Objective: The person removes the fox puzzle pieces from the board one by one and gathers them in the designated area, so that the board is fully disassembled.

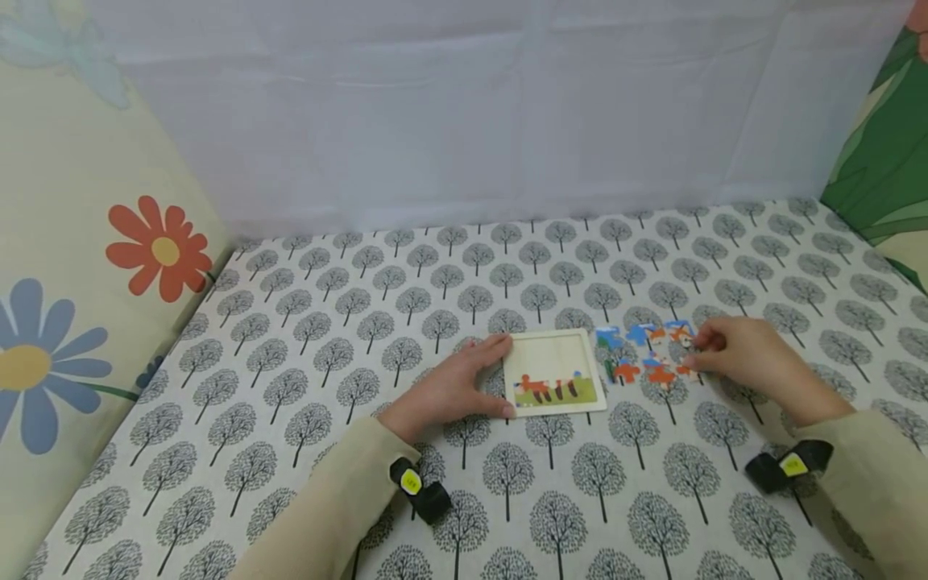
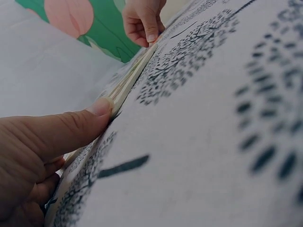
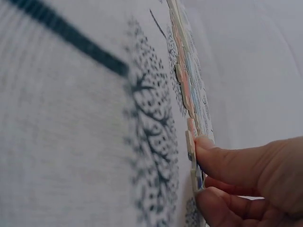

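A shallow jigsaw puzzle tray point(image 1: 544, 356) with a pale rim lies flat on the cloth. Along its bottom, fitted pieces point(image 1: 554, 389) show orange shapes and green ground; its upper part is bare. My left hand point(image 1: 457, 387) holds the tray's left side, thumb at the near corner and fingers at the far one. To the right of the tray lie several loose puzzle pieces point(image 1: 660, 374) in blue, orange and green. At their right end my right hand point(image 1: 754, 358) pinches a puzzle piece point(image 3: 190, 142) between thumb and fingers, low by the cloth; its picture is mostly hidden.
A white cloth point(image 1: 507, 483) printed with dark trees covers the table. Behind it hangs a plain white sheet point(image 1: 464, 121). Flower-patterned panels point(image 1: 43, 201) stand at the left and right. Each wrist wears a black strap with a small camera point(image 1: 428, 491).
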Demonstrator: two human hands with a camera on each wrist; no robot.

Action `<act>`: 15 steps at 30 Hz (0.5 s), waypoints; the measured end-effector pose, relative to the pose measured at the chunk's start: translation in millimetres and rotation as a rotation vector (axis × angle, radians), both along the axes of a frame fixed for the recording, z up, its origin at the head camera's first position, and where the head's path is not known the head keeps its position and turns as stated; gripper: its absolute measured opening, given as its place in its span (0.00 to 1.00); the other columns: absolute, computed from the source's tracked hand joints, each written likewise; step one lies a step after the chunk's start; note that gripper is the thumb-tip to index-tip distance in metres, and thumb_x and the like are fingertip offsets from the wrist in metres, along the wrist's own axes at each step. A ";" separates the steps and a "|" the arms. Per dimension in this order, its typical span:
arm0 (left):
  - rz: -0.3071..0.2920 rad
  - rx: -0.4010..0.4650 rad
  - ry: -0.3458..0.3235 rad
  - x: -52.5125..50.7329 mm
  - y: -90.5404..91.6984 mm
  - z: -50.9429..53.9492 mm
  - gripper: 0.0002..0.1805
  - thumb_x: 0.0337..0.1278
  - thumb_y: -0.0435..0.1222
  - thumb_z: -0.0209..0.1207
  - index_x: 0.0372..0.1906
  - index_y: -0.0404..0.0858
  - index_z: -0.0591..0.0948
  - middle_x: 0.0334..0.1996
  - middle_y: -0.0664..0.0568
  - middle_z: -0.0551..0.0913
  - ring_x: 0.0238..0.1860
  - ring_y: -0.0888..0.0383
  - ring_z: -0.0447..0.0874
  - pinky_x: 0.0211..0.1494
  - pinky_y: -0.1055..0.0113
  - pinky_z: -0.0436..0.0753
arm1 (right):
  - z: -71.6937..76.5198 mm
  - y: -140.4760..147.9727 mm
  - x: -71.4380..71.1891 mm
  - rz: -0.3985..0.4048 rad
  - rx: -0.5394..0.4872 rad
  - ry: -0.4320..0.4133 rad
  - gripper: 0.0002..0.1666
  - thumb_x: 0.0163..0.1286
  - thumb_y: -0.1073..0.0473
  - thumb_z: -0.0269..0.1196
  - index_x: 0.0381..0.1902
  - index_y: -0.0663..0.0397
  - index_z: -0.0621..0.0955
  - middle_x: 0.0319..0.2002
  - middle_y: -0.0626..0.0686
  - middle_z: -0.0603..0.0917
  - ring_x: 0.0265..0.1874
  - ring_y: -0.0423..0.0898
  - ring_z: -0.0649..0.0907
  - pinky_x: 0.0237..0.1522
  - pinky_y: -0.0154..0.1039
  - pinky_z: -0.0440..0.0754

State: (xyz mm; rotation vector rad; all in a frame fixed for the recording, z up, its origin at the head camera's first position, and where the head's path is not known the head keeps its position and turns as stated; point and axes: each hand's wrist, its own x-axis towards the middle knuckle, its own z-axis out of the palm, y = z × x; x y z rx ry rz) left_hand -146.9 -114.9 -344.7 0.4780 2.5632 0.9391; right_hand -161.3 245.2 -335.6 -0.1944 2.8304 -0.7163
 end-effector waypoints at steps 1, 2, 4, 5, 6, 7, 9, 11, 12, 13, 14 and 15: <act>-0.001 -0.001 0.002 -0.2 -0.1 -0.2 0.54 0.36 0.46 0.71 0.71 0.51 0.55 0.72 0.63 0.47 0.73 0.46 0.36 0.72 0.48 0.39 | -0.2 0.5 -0.1 -0.002 0.002 -0.001 0.21 0.59 0.50 0.65 0.40 0.63 0.77 0.30 0.55 0.79 0.27 0.47 0.76 0.23 0.37 0.74; -0.001 -0.004 0.004 -0.4 -0.1 -0.4 0.54 0.36 0.46 0.71 0.71 0.51 0.55 0.72 0.63 0.47 0.73 0.46 0.37 0.73 0.49 0.39 | -0.3 0.9 -0.1 -0.004 0.005 -0.001 0.22 0.58 0.50 0.66 0.39 0.63 0.77 0.30 0.56 0.79 0.27 0.47 0.76 0.23 0.37 0.74; -0.004 -0.012 0.008 -1.1 -0.3 -0.8 0.54 0.36 0.47 0.71 0.71 0.51 0.54 0.72 0.63 0.47 0.73 0.45 0.37 0.73 0.49 0.39 | -0.6 1.8 -0.2 -0.006 0.005 -0.004 0.22 0.58 0.49 0.66 0.39 0.63 0.77 0.31 0.56 0.79 0.27 0.47 0.76 0.23 0.37 0.74; -0.005 -0.018 0.011 -1.5 -0.4 -0.8 0.54 0.36 0.47 0.71 0.71 0.51 0.54 0.72 0.63 0.47 0.73 0.45 0.37 0.73 0.50 0.40 | -0.6 2.1 0.0 -0.008 0.002 -0.008 0.23 0.58 0.48 0.66 0.39 0.63 0.77 0.31 0.56 0.79 0.27 0.47 0.76 0.23 0.37 0.74; -0.007 -0.020 0.013 -1.6 -0.4 -1.0 0.54 0.36 0.47 0.71 0.71 0.51 0.54 0.72 0.62 0.47 0.73 0.45 0.37 0.73 0.50 0.40 | -0.6 2.4 -0.1 -0.009 -0.001 -0.011 0.23 0.58 0.48 0.66 0.39 0.63 0.77 0.31 0.56 0.78 0.27 0.47 0.75 0.23 0.37 0.74; -0.008 -0.022 0.015 -1.7 -0.4 -1.1 0.54 0.36 0.47 0.71 0.71 0.51 0.54 0.72 0.62 0.47 0.73 0.45 0.37 0.73 0.50 0.40 | -0.7 2.7 -0.2 -0.010 -0.003 -0.014 0.23 0.58 0.48 0.66 0.39 0.62 0.76 0.31 0.56 0.78 0.27 0.47 0.75 0.24 0.37 0.74; -0.007 -0.023 0.014 -1.8 -0.4 -1.3 0.54 0.36 0.47 0.71 0.71 0.51 0.54 0.72 0.62 0.47 0.73 0.45 0.37 0.73 0.50 0.40 | -0.8 3.3 -0.4 -0.010 -0.009 -0.021 0.24 0.58 0.48 0.66 0.39 0.62 0.76 0.31 0.56 0.78 0.27 0.47 0.75 0.24 0.37 0.73; -0.006 -0.026 0.013 -1.8 -0.3 -1.4 0.54 0.36 0.47 0.71 0.71 0.51 0.54 0.72 0.62 0.47 0.73 0.45 0.37 0.73 0.50 0.40 | -0.7 3.9 -0.5 -0.009 -0.020 -0.031 0.24 0.58 0.47 0.66 0.39 0.62 0.76 0.31 0.55 0.77 0.28 0.47 0.75 0.24 0.37 0.73; -0.006 -0.024 0.013 -1.6 -0.2 -1.4 0.53 0.36 0.47 0.71 0.71 0.51 0.54 0.72 0.62 0.47 0.73 0.45 0.37 0.73 0.50 0.40 | -0.7 4.3 -0.5 -0.007 -0.026 -0.035 0.24 0.58 0.47 0.66 0.40 0.62 0.76 0.31 0.55 0.77 0.28 0.47 0.74 0.25 0.37 0.73; -0.007 -0.023 0.016 -1.7 -0.2 -1.4 0.53 0.36 0.47 0.71 0.71 0.50 0.54 0.72 0.61 0.47 0.73 0.45 0.37 0.73 0.50 0.40 | -0.8 4.8 -0.5 -0.005 -0.033 -0.040 0.24 0.58 0.47 0.65 0.40 0.62 0.76 0.31 0.55 0.77 0.28 0.47 0.75 0.25 0.37 0.73; -0.008 -0.025 0.015 -1.7 -0.1 -1.5 0.54 0.36 0.47 0.71 0.71 0.50 0.54 0.72 0.61 0.47 0.73 0.45 0.37 0.73 0.50 0.40 | -1.0 5.3 -0.4 -0.003 -0.037 -0.041 0.24 0.59 0.47 0.65 0.40 0.62 0.76 0.32 0.55 0.77 0.28 0.47 0.75 0.25 0.37 0.73; -0.008 -0.024 0.014 -1.7 -0.2 -1.5 0.54 0.36 0.47 0.71 0.71 0.50 0.54 0.72 0.62 0.47 0.73 0.45 0.37 0.73 0.50 0.40 | -1.2 5.9 -0.3 -0.002 -0.042 -0.041 0.24 0.60 0.46 0.64 0.41 0.62 0.77 0.32 0.55 0.78 0.28 0.46 0.75 0.25 0.37 0.73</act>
